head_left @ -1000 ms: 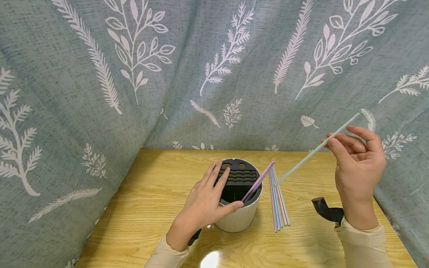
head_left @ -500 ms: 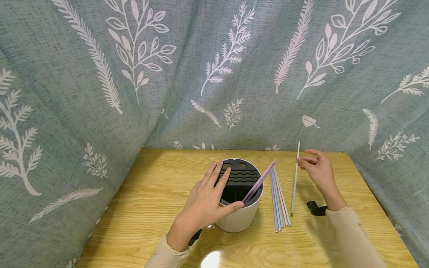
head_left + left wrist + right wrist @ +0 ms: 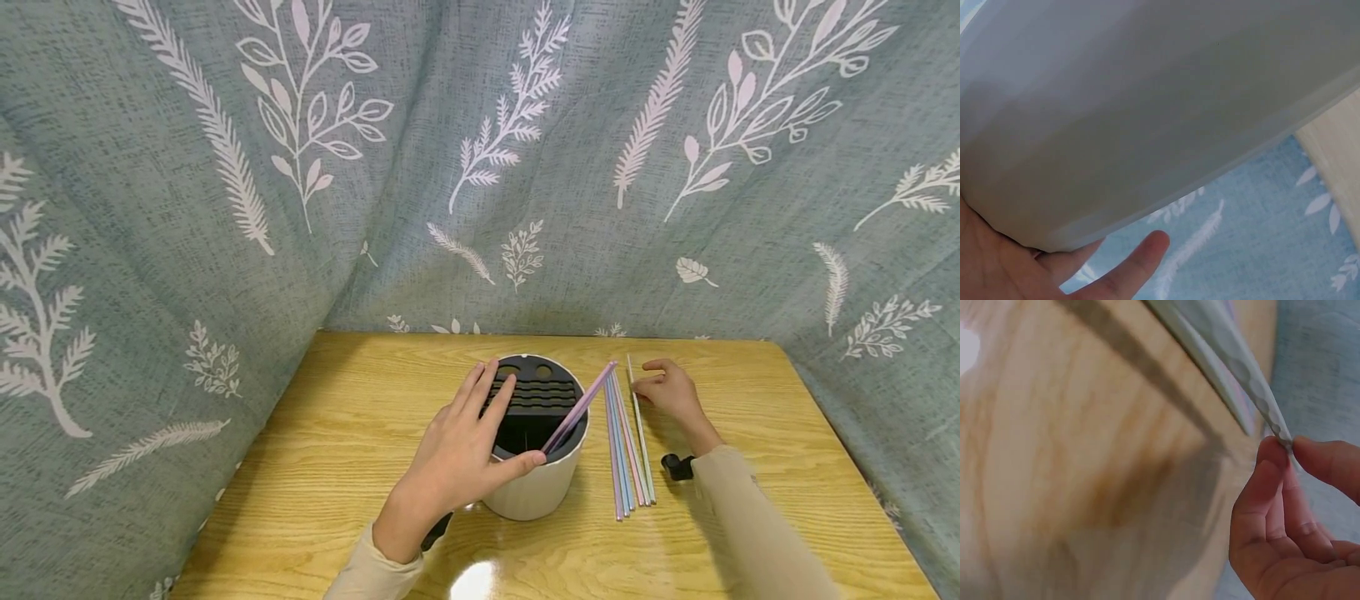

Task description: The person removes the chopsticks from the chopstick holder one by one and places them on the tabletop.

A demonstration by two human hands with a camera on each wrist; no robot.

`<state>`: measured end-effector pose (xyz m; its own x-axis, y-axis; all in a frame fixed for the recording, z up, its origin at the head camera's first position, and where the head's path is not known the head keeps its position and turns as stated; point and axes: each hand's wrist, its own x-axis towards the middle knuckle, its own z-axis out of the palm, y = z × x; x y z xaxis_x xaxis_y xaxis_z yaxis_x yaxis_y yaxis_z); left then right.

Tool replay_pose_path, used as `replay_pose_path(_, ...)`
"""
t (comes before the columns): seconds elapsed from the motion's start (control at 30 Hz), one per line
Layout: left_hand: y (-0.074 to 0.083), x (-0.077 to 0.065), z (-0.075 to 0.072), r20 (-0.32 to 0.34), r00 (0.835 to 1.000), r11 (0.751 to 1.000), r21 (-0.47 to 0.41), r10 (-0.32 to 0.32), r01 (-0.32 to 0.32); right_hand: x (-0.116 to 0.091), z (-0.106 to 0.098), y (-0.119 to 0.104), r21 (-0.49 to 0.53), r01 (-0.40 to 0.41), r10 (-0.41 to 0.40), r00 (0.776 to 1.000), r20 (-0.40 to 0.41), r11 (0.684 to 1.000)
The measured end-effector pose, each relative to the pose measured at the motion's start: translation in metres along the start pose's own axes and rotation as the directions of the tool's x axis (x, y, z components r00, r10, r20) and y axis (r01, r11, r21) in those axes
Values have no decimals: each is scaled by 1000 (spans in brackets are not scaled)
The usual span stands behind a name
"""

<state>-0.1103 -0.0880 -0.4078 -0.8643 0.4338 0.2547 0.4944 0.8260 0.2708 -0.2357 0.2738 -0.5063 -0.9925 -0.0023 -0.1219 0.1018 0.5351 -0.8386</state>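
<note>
My left hand (image 3: 457, 446) rests on a white round utensil holder (image 3: 525, 496), fingers spread straight over its black lid (image 3: 536, 396), thumb along the front rim. In the left wrist view the holder's pale wall (image 3: 1160, 119) fills most of the picture. Two purple chopsticks (image 3: 577, 408) lean out of the holder's opening. My right hand (image 3: 671, 398) pinches a pale green chopstick (image 3: 641, 437) near its far end, between thumb and fingers. It lies beside several purple, blue and pink chopsticks (image 3: 621, 467) laid close together on the table.
The wooden table (image 3: 300, 467) ends at a grey-green leaf-print cloth (image 3: 420, 167) that hangs behind and at both sides. A black wrist camera (image 3: 677, 467) sits under the right wrist.
My right hand has come left and down with the pale green chopstick, turning it from slanted in the air to lengthwise beside the other chopsticks. My left hand has stayed on the holder.
</note>
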Motion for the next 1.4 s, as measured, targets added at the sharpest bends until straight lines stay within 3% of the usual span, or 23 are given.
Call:
replay_pose_path(0.17, 0, 0, 0, 1, 1000, 1000, -7, 7, -7, 1, 6, 4, -59, -16, 17, 1000, 3, 998)
replay_pose_path(0.43, 0, 0, 1, -2, 1000, 1000, -10, 7, -7, -3, 6, 2, -4, -35, 35, 999, -16, 999)
replay_pose_path(0.63, 0, -1, 2, -4, 1000, 1000, -6, 3, -4, -29, 5, -20, 126, 86, -76, 994, -79, 988)
replay_pose_path(0.8, -1, -1, 2, 1, 1000, 1000, -12, -2, 2, -68, 11, -63, 243, 301, -258, 947, -192, 922)
replay_pose_path(0.97, -1, -1, 1, -3, 1000, 1000, -13, 1, -1, -104, 21, -97, 327, 500, -424, 862, -278, 802)
replay_pose_path(1.13, -1, -1, 2, -9, 1000, 1000, -8, 1, -1, -125, 32, -112, 413, 602, -535, 798, -278, 683)
replay_pose_path(1.23, -1, 0, 2, -10, 1000, 1000, -6, 0, 0, -129, 39, -114, 438, 618, -566, 782, -260, 653)
replay_pose_path(1.4, -1, -1, 1, -2, 1000, 1000, -9, -4, 4, -131, 46, -114, 463, 605, -564, 789, -242, 648)
